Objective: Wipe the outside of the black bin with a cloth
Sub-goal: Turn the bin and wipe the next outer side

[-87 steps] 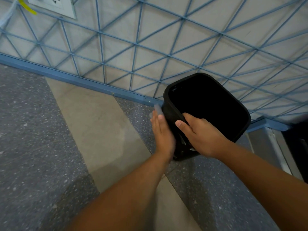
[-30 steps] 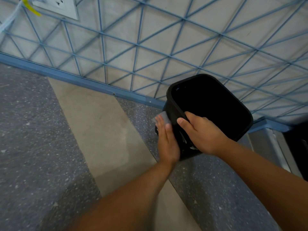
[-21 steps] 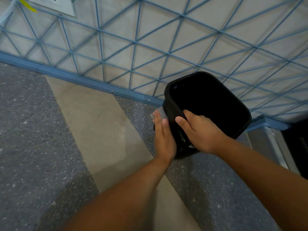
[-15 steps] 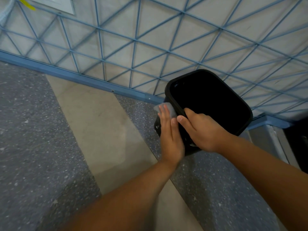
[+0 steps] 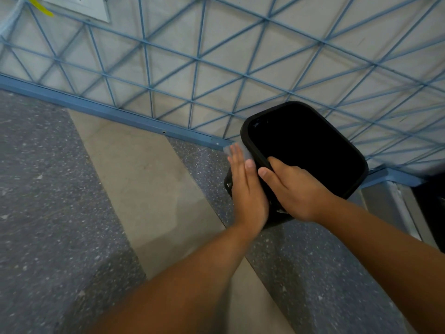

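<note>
A pale wall is crossed by a blue wire grid — a white socket plate is fixed at its top left. Below lies speckled grey floor, split by a beige strip.

Both forearms are bare, no sleeves, with short nails on the fingers.

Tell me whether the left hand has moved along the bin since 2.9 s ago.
Yes. The left hand, flat on the cloth, has slid up the black bin toward its rim, with fingertips now beside the blue baseboard.
</note>
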Demonstrator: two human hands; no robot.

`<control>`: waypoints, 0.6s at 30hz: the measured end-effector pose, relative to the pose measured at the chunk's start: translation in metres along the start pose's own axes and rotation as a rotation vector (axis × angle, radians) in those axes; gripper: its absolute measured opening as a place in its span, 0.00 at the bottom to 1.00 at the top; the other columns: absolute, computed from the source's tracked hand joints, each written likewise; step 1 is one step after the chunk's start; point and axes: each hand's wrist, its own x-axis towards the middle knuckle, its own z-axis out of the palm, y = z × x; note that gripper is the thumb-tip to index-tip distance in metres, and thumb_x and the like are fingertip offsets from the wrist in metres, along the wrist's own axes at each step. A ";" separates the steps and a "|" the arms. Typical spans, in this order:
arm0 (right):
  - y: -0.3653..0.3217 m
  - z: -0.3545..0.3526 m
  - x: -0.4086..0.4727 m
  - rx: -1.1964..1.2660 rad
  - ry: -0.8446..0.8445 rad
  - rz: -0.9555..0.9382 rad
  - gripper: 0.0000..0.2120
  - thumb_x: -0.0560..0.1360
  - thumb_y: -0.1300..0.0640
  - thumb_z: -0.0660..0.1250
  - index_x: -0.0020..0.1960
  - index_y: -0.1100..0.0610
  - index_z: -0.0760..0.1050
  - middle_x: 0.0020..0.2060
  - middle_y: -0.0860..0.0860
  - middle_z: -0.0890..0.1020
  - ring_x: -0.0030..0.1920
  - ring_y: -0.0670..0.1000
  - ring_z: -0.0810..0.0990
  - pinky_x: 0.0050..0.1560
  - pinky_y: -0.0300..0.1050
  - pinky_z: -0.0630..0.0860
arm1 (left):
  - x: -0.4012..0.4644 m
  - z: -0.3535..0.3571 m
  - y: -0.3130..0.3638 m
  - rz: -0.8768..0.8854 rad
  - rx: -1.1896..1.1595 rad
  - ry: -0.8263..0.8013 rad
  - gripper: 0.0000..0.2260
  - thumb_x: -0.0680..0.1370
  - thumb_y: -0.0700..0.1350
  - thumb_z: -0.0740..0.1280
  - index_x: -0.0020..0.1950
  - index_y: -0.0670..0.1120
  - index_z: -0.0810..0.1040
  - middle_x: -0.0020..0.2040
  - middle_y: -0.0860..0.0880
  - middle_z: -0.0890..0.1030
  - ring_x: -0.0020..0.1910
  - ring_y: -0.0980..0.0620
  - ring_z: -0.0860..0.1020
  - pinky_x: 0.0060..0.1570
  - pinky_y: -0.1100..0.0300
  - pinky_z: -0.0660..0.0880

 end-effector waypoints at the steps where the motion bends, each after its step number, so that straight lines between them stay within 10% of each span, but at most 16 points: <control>1: 0.000 0.000 -0.001 -0.003 0.003 0.002 0.17 0.80 0.42 0.49 0.53 0.52 0.69 0.42 0.52 0.81 0.43 0.53 0.81 0.48 0.57 0.77 | -0.005 -0.002 -0.001 0.032 -0.004 -0.031 0.23 0.88 0.54 0.52 0.83 0.56 0.52 0.85 0.58 0.51 0.87 0.57 0.46 0.85 0.58 0.48; 6: -0.001 0.000 -0.002 -0.010 0.000 0.007 0.17 0.80 0.42 0.49 0.52 0.52 0.69 0.41 0.52 0.81 0.43 0.54 0.80 0.47 0.58 0.77 | 0.010 -0.011 -0.008 -0.098 0.030 0.028 0.27 0.87 0.56 0.54 0.85 0.49 0.56 0.86 0.53 0.55 0.87 0.53 0.51 0.87 0.49 0.50; 10: -0.002 -0.001 -0.003 0.005 0.013 0.014 0.16 0.81 0.43 0.50 0.51 0.53 0.70 0.41 0.52 0.81 0.41 0.53 0.80 0.46 0.57 0.77 | -0.009 -0.003 0.003 0.017 0.063 -0.021 0.22 0.90 0.46 0.52 0.85 0.50 0.52 0.85 0.57 0.49 0.85 0.59 0.44 0.84 0.66 0.46; 14: -0.001 0.000 -0.003 -0.001 0.006 0.019 0.16 0.81 0.43 0.51 0.50 0.53 0.70 0.39 0.52 0.81 0.40 0.53 0.80 0.45 0.56 0.77 | 0.009 -0.004 -0.002 -0.170 0.068 0.076 0.24 0.90 0.48 0.51 0.86 0.46 0.55 0.88 0.49 0.52 0.87 0.53 0.46 0.87 0.53 0.47; 18: -0.002 -0.001 -0.002 -0.021 0.008 0.033 0.13 0.81 0.45 0.52 0.48 0.53 0.69 0.36 0.52 0.79 0.37 0.52 0.79 0.42 0.54 0.77 | -0.026 -0.017 -0.006 0.069 0.149 -0.088 0.24 0.89 0.47 0.52 0.85 0.47 0.51 0.83 0.59 0.52 0.86 0.59 0.48 0.82 0.69 0.48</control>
